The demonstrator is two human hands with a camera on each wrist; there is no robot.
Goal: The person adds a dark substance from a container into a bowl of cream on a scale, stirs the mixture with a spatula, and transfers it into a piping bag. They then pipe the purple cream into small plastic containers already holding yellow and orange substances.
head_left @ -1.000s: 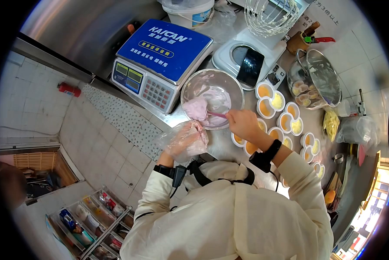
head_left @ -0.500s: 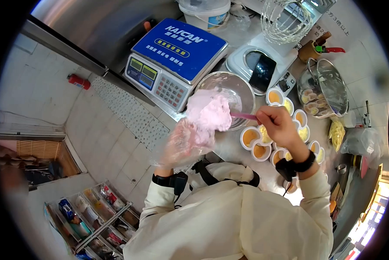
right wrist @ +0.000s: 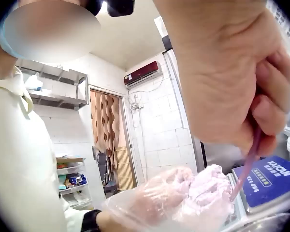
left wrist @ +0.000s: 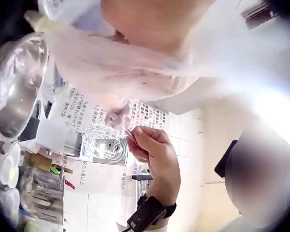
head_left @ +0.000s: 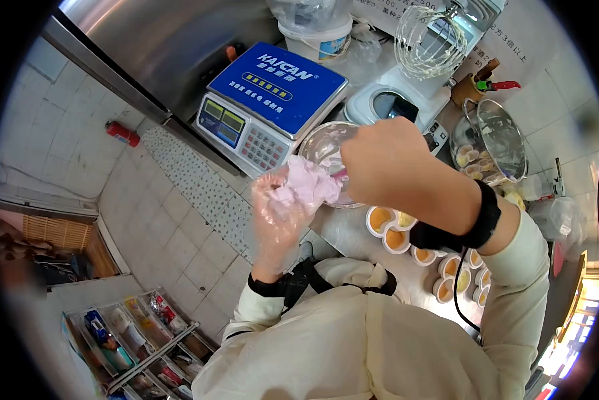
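My left hand (head_left: 277,227) is wrapped in a clear plastic bag (right wrist: 123,205) and grips it from outside, the film folded back over the fingers. A large lump of pale pink cream (head_left: 306,183) sits at the bag's mouth, in front of the fingers. My right hand (head_left: 389,157) is raised and curls round the handle of a pink spatula (right wrist: 249,169), which slants down into the cream. Its blade is hidden by the cream. Behind both hands, the steel mixing bowl (head_left: 319,140) has smears of cream on its wall.
A blue-topped scale (head_left: 279,87) stands left of the bowl, and a stand mixer with a cream-coated whisk (head_left: 429,43) behind it. White cups of orange and yellow filling (head_left: 396,240) crowd the right. A steel pot (head_left: 499,143) stands at the back right.
The spatula has lifted a lump of pink cream out of the bowl to the bag's mouth. My right hand has risen and its wrist has turned over. The head view has shifted.
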